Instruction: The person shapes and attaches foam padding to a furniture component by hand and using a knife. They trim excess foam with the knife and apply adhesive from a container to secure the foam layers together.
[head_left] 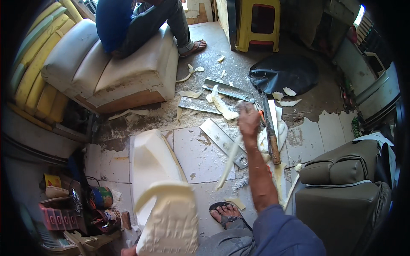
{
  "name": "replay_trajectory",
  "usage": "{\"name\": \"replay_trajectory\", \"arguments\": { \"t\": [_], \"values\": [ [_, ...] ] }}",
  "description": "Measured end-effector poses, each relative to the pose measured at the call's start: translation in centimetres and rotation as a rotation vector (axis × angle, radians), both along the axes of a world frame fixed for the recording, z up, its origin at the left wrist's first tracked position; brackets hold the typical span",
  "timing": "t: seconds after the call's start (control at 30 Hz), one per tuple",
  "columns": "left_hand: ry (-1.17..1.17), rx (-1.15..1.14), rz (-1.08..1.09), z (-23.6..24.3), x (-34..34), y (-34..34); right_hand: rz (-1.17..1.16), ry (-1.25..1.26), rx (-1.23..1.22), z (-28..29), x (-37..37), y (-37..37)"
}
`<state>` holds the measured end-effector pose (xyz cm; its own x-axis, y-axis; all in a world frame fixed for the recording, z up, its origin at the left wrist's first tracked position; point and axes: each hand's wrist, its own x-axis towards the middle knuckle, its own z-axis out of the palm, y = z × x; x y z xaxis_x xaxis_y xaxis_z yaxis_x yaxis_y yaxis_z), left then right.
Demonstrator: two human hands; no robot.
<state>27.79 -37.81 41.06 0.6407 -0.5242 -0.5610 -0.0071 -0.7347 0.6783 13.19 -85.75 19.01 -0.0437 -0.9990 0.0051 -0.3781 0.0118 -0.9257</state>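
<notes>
Yellow padded cushions (40,77) are stacked at the far left, above a pinkish-red box (57,216) standing among tins and clutter. Next comes a pale upholstered seat (124,79), on which another person (113,30) sits. The left hand (129,251) shows only slightly at the lower edge, against the lower left side of a moulded cream foam piece (168,219); its fingers are mostly hidden, so I cannot tell how they grip. That piece is tilted in front of the person, overlapping the near end of a long white foam block (151,164) on the tiled floor (190,145). Flat metal bars (220,138) and curled foam offcuts (222,106) lie further right. Over them reaches the right hand (249,121), its fingers bunched narrow; whether they pinch anything, I cannot tell. Just beside it lies a long tool (271,132) with a wooden handle, below a crumpled black sheet (284,72). Brown upholstered seating (341,205) fills the right side.
</notes>
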Motion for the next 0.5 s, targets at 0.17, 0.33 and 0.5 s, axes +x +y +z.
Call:
{"name": "replay_trajectory", "arguments": {
  "t": [0.17, 0.33, 0.5],
  "values": [
    [-0.011, 0.249, 0.026, -1.8, 0.8, 4.0, -0.014, 0.704, -0.519, 0.8, -3.3, 0.9],
    [-0.138, 0.369, 0.02, -3.3, 1.5, 8.5, 0.146, 0.366, -0.328, -2.2, -4.8, 2.9],
    [-0.171, 0.5, 0.192, -3.6, 2.4, 16.2, -0.371, 0.749, 0.281, -16.8, -23.9, -9.5]
  ]
}}
